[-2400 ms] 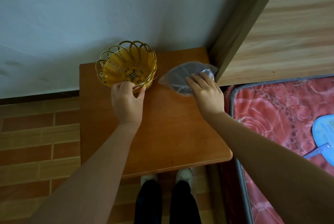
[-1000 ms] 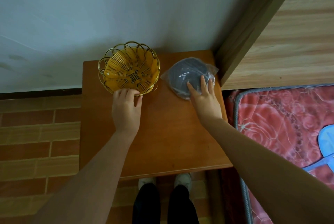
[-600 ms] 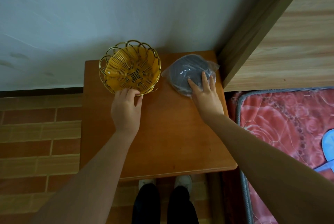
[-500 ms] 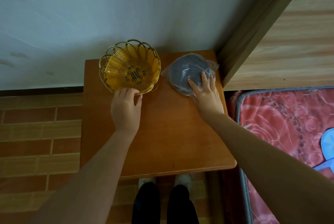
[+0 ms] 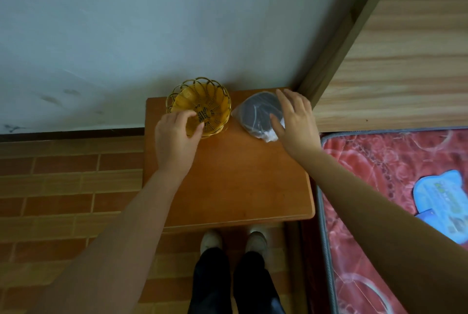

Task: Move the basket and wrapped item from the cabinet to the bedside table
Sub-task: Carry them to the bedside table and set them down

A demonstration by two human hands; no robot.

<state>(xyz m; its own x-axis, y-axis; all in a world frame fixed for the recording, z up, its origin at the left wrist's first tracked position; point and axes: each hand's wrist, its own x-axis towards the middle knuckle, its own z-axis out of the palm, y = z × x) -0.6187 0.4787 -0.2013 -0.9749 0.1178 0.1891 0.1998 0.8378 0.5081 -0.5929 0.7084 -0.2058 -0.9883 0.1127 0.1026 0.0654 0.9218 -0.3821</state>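
The yellow basket [image 5: 202,105] with a gold wire rim stands upright at the back left of the orange wooden bedside table [image 5: 240,177]. My left hand [image 5: 174,136] hovers over its near rim, fingers loosely curled and apart. The wrapped item [image 5: 255,116], a dark round thing in clear plastic, lies at the back right of the table. My right hand [image 5: 296,124] is over its right side with fingers spread, the thumb touching the plastic.
A pale wall rises right behind the table. A wooden headboard panel [image 5: 405,60] stands at the right. A red patterned mattress [image 5: 379,167] with a blue item [image 5: 443,202] adjoins the table's right edge. Brick-patterned floor [image 5: 63,187] lies left; my feet [image 5: 210,240] are below.
My right hand lifted off the wrapped item and shifted to its right side with fingers spread. My left hand loosened over the basket's rim. The view has pulled back.
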